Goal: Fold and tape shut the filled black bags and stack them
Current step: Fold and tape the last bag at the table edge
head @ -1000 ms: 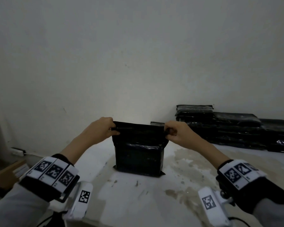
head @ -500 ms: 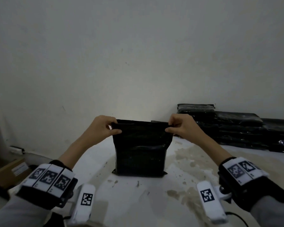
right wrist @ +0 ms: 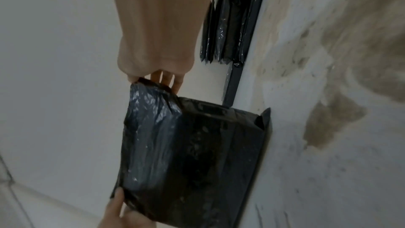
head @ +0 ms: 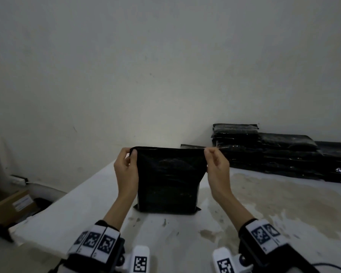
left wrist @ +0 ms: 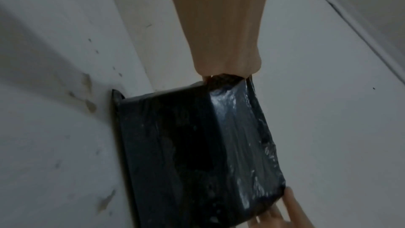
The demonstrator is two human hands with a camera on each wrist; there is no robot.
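The filled black bag (head: 168, 178) stands upright between my hands on the stained tabletop (head: 264, 205). If my pinch slips off the slick film, I judge the top fold will spring open. My left hand (head: 126, 170) and right hand (head: 217, 170) each pinch a top corner, forearms raised.

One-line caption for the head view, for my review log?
Left hand and right hand pinch the top corners of an upright filled black plastic bag on a stained white table.
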